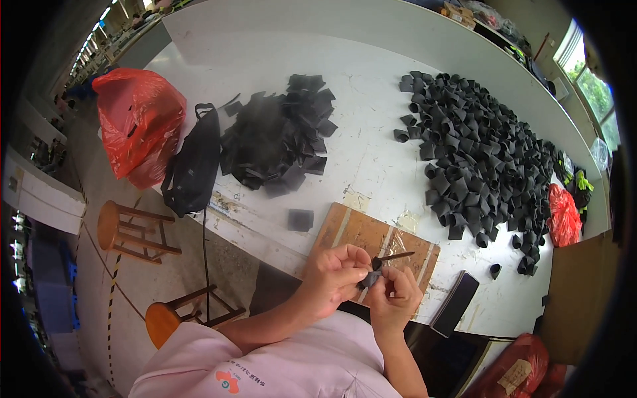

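Between the fingertips of both hands is a small dark grey piece of material [371,279], seemingly bent over. My left hand [335,275] pinches it from the left, and my right hand [395,293] grips its right side. Both hands are above a brown wooden board [350,229] at the table's near edge. Just beyond the fingers, a slim dark pointed tool [399,255] reaches to the right over the board; whether it lies there or is held I cannot tell. A single flat dark square [300,219] rests left of the board.
Flat dark squares [272,132] are heaped at the left; many curled dark pieces [471,146] spread at the right. A phone [456,302] lies right of the board. A black bag [194,166] and red plastic bag [142,119] sit at the left edge, near wooden stools [109,225].
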A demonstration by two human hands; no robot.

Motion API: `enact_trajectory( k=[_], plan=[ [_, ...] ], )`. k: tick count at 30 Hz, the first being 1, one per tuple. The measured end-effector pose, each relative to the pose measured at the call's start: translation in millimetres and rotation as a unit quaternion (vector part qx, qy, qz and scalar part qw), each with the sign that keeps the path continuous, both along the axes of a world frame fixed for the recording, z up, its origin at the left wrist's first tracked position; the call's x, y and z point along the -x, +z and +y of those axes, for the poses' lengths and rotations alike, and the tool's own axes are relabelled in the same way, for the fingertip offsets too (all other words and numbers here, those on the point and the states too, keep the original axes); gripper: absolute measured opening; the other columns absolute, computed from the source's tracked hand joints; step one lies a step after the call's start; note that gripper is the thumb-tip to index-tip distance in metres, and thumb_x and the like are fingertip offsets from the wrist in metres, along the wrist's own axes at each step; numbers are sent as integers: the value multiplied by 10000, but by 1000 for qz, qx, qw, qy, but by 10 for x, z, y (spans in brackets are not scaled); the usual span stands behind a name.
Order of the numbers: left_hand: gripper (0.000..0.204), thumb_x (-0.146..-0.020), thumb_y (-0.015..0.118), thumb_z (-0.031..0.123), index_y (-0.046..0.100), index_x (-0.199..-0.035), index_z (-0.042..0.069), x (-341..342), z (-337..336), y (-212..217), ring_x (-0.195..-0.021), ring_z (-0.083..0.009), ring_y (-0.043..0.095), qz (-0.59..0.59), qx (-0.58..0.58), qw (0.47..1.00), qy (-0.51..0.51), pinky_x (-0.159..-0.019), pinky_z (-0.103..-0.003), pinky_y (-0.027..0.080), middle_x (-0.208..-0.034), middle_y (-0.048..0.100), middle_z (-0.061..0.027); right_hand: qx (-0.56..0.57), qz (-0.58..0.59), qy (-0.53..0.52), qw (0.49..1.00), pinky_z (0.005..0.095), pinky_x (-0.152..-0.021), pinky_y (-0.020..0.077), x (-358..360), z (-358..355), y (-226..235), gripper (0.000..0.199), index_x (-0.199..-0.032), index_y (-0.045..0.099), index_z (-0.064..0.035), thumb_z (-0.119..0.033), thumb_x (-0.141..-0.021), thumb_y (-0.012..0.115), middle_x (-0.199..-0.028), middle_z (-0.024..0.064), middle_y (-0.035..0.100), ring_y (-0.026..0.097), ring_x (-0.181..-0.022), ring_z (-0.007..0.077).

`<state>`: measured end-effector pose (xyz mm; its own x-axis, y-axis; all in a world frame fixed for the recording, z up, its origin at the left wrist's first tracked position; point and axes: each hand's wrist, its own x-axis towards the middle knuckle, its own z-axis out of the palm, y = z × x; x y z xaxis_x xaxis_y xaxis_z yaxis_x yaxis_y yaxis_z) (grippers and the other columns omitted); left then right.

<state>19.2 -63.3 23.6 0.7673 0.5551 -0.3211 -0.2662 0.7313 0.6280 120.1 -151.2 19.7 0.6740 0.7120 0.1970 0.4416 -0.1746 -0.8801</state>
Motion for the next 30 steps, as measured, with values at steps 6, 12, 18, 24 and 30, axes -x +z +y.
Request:
enact_trajectory(
  k=[6, 12, 18, 24, 30],
  plan=[
    [152, -752, 482, -91, 511, -887, -26, -134, -161, 187, -570, 15, 463, 87, -256, 958, 92, -464, -151, 364, -728, 561, -11, -151, 642, 118, 742, 177, -465, 260, -177, -68, 76, 76, -743, 577, 1, -57, -767, 620, -619, -15, 457, 368, -512, 55],
    [211, -751, 467, -103, 505, -937, -10, -252, -10, 376, -467, -6, 416, 28, -214, 972, 98, -393, -160, 343, -769, 585, -62, -64, 439, 153, 883, 180, -466, 247, -326, 13, 516, 210, -717, 516, -47, -184, -876, 521, -626, -60, 427, 317, -535, 23],
    [235, -796, 454, -24, 534, -1011, 29, -291, 261, 338, -340, -7, 278, -129, 214, 965, -83, -329, -179, 235, -575, 473, 51, -46, 538, 218, 813, 173, -458, 256, -681, 246, 378, 217, -715, 523, -66, -224, -863, 550, -600, -64, 411, 322, -513, 28],
    [245, -836, 522, 74, 514, -1073, 8, -330, 98, 192, -618, -76, 479, 15, -200, 979, 46, -531, -191, 383, -764, 547, -18, -50, 395, 182, 899, 174, -464, 304, -578, 187, 321, 240, -757, 533, -42, -258, -860, 553, -608, -39, 432, 381, -529, 44],
    [182, -767, 615, 18, 588, -946, 25, -396, 275, 409, -834, -165, 533, 14, -662, 748, 37, -749, -270, 441, -976, 543, -96, -135, -52, 86, 986, 237, -493, 382, -476, 73, 340, 312, -922, 556, -10, -221, -730, 682, -769, 67, 504, 470, -615, 138]
  ],
)
